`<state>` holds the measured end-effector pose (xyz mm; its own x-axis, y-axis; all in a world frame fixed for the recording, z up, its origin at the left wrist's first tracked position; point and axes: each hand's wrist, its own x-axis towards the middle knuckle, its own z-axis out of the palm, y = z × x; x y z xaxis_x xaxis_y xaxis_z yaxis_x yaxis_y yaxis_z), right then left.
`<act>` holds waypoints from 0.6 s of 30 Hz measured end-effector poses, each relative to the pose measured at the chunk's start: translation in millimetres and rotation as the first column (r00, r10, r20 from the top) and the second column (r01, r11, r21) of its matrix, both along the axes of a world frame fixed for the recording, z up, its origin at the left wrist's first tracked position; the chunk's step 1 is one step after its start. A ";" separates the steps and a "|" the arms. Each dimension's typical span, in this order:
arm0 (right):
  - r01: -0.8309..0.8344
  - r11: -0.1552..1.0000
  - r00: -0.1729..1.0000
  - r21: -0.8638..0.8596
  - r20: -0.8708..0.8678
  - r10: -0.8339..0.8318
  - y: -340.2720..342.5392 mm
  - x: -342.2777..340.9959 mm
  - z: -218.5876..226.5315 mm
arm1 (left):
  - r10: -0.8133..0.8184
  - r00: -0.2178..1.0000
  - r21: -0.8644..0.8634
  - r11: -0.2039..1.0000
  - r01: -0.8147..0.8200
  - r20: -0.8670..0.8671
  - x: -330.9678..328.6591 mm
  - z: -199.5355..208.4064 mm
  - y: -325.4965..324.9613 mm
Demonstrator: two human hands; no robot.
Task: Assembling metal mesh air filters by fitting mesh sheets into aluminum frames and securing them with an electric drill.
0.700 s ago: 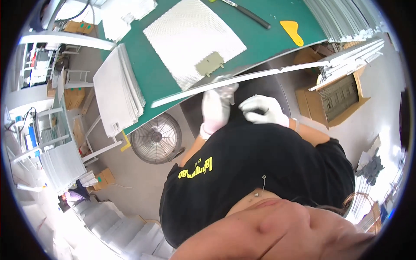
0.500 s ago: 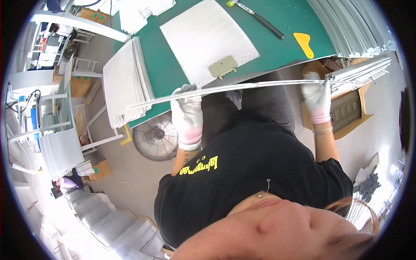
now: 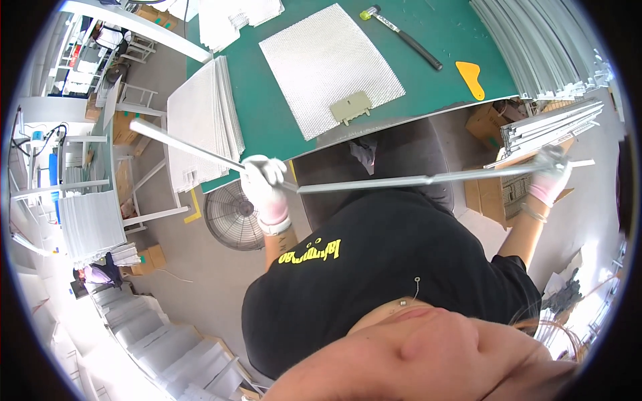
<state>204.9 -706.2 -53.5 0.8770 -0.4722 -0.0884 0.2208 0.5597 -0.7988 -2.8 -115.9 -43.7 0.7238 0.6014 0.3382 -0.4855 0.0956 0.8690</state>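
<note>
A long, thin pale grey profile strip spans in front of my body, bent at an angle near my left hand. Its left end points up and outward past the table edge. My left hand, in a white and pink work glove, is closed round the strip near that bend. Far to the right, my gloved right hand grips the strip near its other end, its fingers slightly blurred. On the table ahead lies a white mesh sheet, with a small olive-green notched plate on its near edge.
A mallet and a yellow scraper lie on the green table. Stacked white mesh sheets stand at left, grey strips at far right. More strips lie above a cardboard box. A floor fan is lower left.
The strip was nearly straight along the table's front edge; now it is bent near my left hand. My right hand has moved right and toward me, my left hand slightly left and nearer.
</note>
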 end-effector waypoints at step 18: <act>-0.875 0.452 0.457 0.172 -0.014 0.889 341.6 109.3 -31.4 | 0.479 0.821 0.939 0.288 0.187 -0.311 -18.2 -26.2 -110.4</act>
